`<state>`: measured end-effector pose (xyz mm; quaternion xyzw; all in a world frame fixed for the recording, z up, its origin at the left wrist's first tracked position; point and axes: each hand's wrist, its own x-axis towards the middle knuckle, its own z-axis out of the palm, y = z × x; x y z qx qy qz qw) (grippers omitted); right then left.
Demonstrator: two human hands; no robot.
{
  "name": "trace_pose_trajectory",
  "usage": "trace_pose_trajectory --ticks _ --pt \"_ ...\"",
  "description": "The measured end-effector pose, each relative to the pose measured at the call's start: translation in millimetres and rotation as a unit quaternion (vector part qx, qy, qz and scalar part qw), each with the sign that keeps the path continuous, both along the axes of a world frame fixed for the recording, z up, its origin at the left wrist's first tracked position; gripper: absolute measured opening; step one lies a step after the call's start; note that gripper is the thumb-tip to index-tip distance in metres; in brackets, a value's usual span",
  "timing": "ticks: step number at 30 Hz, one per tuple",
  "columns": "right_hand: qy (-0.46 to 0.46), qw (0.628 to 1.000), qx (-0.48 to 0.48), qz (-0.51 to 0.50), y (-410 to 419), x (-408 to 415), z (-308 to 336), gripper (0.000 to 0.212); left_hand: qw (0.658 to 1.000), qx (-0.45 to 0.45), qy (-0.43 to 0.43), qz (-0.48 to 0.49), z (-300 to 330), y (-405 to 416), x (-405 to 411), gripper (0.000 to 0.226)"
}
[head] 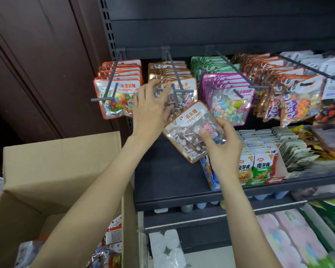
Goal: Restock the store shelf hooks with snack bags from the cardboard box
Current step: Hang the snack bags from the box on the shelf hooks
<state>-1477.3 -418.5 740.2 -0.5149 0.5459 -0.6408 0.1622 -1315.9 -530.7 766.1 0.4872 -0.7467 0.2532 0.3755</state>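
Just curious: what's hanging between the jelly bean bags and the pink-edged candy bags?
Head view: the hook of stone candy bags, steadied by the left hand.

The cardboard box (52, 171) stands left of the shelf unit (174, 198), with snack bags (112, 246) in it. Above, 4 hooks (175, 74) carry hanging bags side by side. The right hand (221, 146) holds a stone candy bag (191, 130) before the 2nd hook — the left hand (152, 109) lies on the bags there.

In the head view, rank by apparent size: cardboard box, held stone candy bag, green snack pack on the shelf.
1. cardboard box, though nearest the camera
2. stone candy bag in right hand
3. green snack pack
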Motion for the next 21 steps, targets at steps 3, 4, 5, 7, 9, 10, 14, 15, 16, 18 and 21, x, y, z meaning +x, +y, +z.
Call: trace_pose_trajectory --ticks 3,4,5,7,9,10,14,15,16,18,21 --pt "-0.053 0.997 -0.009 0.061 10.0 -4.7 0.0 0.032 0.994 0.033 0.07 -0.081 -1.0 7.5 9.0 0.039" --pt "-0.092 0.993 -0.01 0.078 10.5 -4.7 0.1 0.033 0.988 0.055 0.099 -0.101 0.0 12.2 12.6 0.038" --pt "-0.127 0.988 -0.012 0.088 9.4 -3.2 0.8 0.031 0.981 0.077 0.137 -0.118 2.7 19.1 15.9 0.036" --pt "-0.163 0.982 -0.017 0.091 4.2 3.5 3.6 0.027 0.957 0.091 0.235 -0.141 9.6 37.5 20.7 0.032" --pt "-0.18 0.979 -0.022 0.088 -3.2 12.4 6.3 0.024 0.935 0.06 0.304 -0.171 18.1 58.2 23.4 0.03" --pt "-0.19 0.978 -0.025 0.085 -7.1 16.7 6.9 0.023 0.931 0.038 0.309 -0.189 21.3 67.4 24.0 0.028" --pt "-0.218 0.974 -0.03 0.059 -17.9 28.9 5.7 0.027 0.965 0.007 0.162 -0.205 21.9 78.8 20.2 0.027" --pt "-0.22 0.974 -0.027 0.053 -18.9 31.1 5.2 0.028 0.976 0.008 0.111 -0.189 18.8 75.8 18.3 0.031" --pt "-0.222 0.973 -0.025 0.048 -19.9 32.9 4.5 0.029 0.983 0.009 0.072 -0.168 15.0 71.9 16.7 0.034" --pt "-0.224 0.973 -0.024 0.045 -21.6 34.9 4.9 0.025 0.99 0.009 0.037 -0.135 9.7 65.4 13.6 0.04" --pt "-0.214 0.976 -0.024 0.041 -23.4 34.8 4.4 0.021 0.992 -0.007 0.042 -0.117 6.5 59.1 10.9 0.042"
